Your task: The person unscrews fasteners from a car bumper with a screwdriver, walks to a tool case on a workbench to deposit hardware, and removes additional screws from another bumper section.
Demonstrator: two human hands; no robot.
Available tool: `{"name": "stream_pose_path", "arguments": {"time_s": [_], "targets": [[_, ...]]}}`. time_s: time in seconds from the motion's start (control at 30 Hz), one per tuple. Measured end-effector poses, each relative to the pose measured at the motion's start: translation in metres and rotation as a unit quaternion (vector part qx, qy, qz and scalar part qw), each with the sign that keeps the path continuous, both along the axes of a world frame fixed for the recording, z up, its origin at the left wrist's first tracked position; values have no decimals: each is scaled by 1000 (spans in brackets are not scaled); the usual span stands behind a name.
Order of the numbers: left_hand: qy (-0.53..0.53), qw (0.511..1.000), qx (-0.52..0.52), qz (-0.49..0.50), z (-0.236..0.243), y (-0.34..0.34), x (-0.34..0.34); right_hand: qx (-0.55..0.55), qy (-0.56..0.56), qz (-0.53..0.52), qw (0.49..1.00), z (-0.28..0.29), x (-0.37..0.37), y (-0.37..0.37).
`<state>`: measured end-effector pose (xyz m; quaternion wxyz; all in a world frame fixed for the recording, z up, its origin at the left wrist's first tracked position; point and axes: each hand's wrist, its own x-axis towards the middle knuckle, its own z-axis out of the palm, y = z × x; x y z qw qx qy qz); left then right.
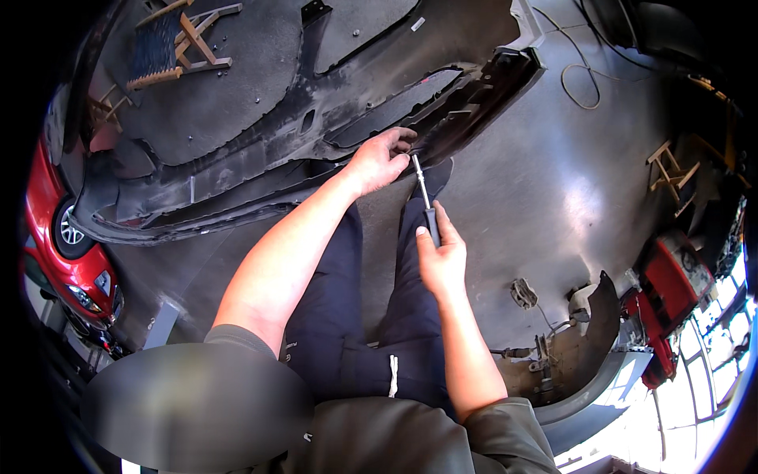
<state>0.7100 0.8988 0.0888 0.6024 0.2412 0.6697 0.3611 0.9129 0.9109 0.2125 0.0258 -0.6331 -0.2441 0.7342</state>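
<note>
My right hand (438,257) is closed on the dark handle of a nut-driver-like tool (432,225), whose silver shaft points up and forward. My left hand (383,162) has curled fingers at the near edge of a large black plastic bumper (260,150), just left of the tool's tip; what they hold, if anything, is too small to make out. The bumper stretches diagonally across the upper view, its inner side showing, with my legs and feet beneath its near edge.
Wooden folding stands (189,47) are at upper left and right (671,174). A red car (91,284) is on the left. A looped hose (580,87) lies on the grey floor. Another bumper with fittings (588,340) and red body parts (663,284) sit at lower right.
</note>
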Motion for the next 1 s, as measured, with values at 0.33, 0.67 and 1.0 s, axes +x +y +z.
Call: {"name": "stream_pose_path", "arguments": {"time_s": [0.33, 0.67, 1.0], "targets": [[-12, 999, -21, -29, 5, 3, -7, -159, 140, -169, 963, -4, 6, -1], [-26, 999, 19, 28, -7, 1, 2, 198, -27, 225, 954, -42, 24, -13], [-12, 999, 27, 20, -9, -5, 3, -166, 164, -102, 967, -17, 22, 8]]}}
